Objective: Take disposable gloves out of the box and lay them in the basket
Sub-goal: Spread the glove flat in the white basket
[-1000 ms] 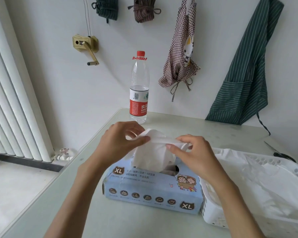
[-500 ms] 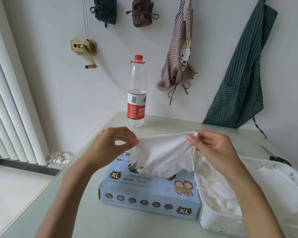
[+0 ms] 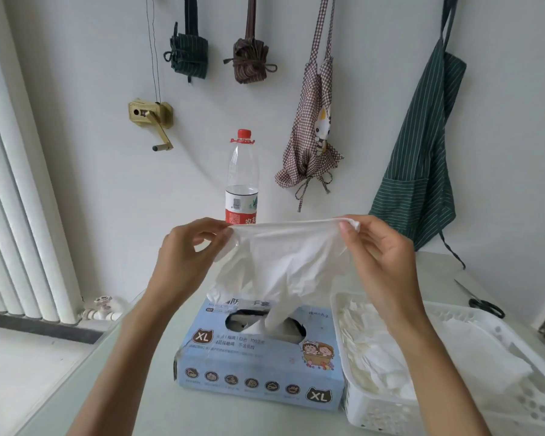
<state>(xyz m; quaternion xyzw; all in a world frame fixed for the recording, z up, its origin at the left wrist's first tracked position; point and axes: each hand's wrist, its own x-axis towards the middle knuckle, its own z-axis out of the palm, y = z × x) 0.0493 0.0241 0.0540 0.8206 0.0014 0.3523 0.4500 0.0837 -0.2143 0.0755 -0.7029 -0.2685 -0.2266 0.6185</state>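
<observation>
Pale tabletop [image 3: 145,407] — I see my left hand [image 3: 183,259] and right hand [image 3: 378,253] each pinching a thin white disposable glove [image 3: 283,262], stretched above the blue cardboard box [image 3: 258,366] beside the white perforated plastic basket [image 3: 516,401].

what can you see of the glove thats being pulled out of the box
The glove is white, thin and crinkled, like soft disposable film. It is stretched wide by its cuff edge between the left hand and the right hand, each pinching one corner. It hangs above the blue box, its lower fingers trailing into the box's opening. Left of the white basket.
</observation>
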